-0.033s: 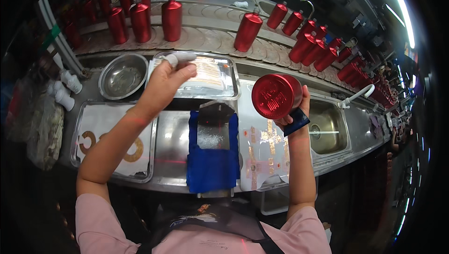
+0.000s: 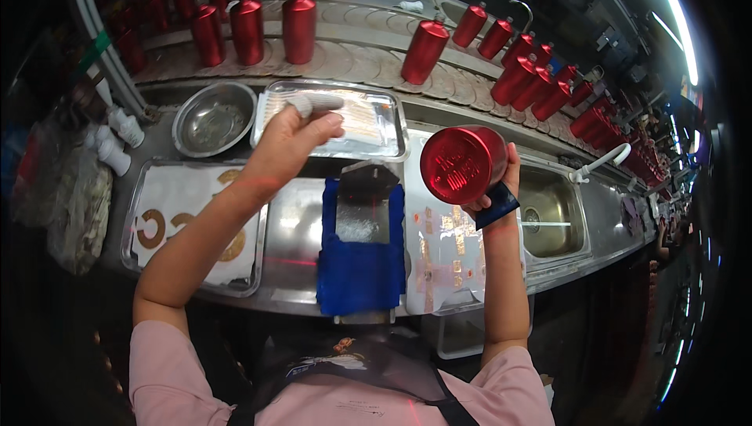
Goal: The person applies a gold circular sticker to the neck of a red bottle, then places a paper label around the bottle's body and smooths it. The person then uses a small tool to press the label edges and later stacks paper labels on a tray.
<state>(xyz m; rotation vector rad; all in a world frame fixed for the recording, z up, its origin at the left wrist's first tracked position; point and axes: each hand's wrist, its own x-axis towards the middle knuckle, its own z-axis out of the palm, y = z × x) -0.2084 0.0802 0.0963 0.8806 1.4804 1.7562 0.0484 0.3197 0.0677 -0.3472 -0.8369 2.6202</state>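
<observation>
Red bottle (image 2: 464,163) held up above the desk (image 2: 294,230), base turned toward the camera, gripped from behind by the right hand (image 2: 501,183) with fingers wrapped round its side; tipped this way, apparently, so the embossed bottom faces up for working on. Dark blue strip (image 2: 497,205) tucked under the same hand, against the bottle. Left hand (image 2: 286,144) stretched forward over the steel tray (image 2: 388,124), pinching a small white object (image 2: 313,102) between thumb and fingertips, seemingly lifted from the pale contents of that tray. Kept directly below, between both arms: a blue cloth pad (image 2: 360,261) with a metal fixture (image 2: 364,199) on it, placed centrally within easy reach. Round steel bowl (image 2: 213,116) just left of the tray. Flat tray with gold rings (image 2: 149,226) at left. Sheet of small gold labels (image 2: 442,257) beside the pad. Small sink (image 2: 552,210) at right. Rows of red bottles (image 2: 298,26) standing upright on the conveyor behind.
</observation>
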